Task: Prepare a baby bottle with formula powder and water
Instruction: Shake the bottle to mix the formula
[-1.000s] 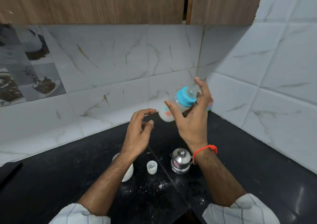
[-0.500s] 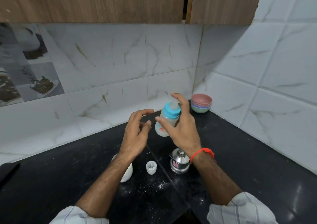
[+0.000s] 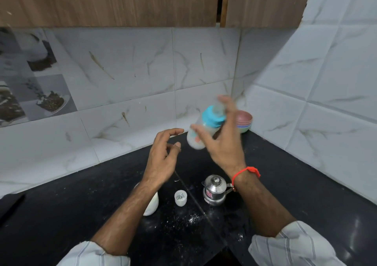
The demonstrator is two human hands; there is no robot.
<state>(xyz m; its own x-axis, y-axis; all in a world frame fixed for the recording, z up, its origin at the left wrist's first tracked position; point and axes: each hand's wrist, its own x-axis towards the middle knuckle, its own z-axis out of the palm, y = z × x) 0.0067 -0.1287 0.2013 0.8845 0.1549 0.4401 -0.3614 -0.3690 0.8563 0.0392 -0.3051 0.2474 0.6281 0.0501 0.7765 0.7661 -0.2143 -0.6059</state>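
Observation:
My right hand (image 3: 222, 145) grips a baby bottle (image 3: 201, 132) with a blue collar and a clear cap, raised above the counter and tilted, its top up and to the right. The bottle holds milky white liquid and is blurred by motion. My left hand (image 3: 163, 157) hovers just left of it, fingers curled and apart, holding nothing. Below on the black counter (image 3: 285, 184) stand a small white scoop cup (image 3: 180, 198), a steel lidded pot (image 3: 214, 190) and a white container (image 3: 152, 205) partly hidden under my left forearm.
Stacked pastel bowls (image 3: 245, 121) sit in the back corner against the tiled walls. Spilled white powder (image 3: 191, 218) speckles the counter in front of the cup. Wooden cabinets (image 3: 122, 2) hang overhead. A dark object lies at the far left edge.
My right hand has swung the bottle up and to the right again after dropping it lower and left half a second ago; a shaking motion. The left hand stays nearly still.

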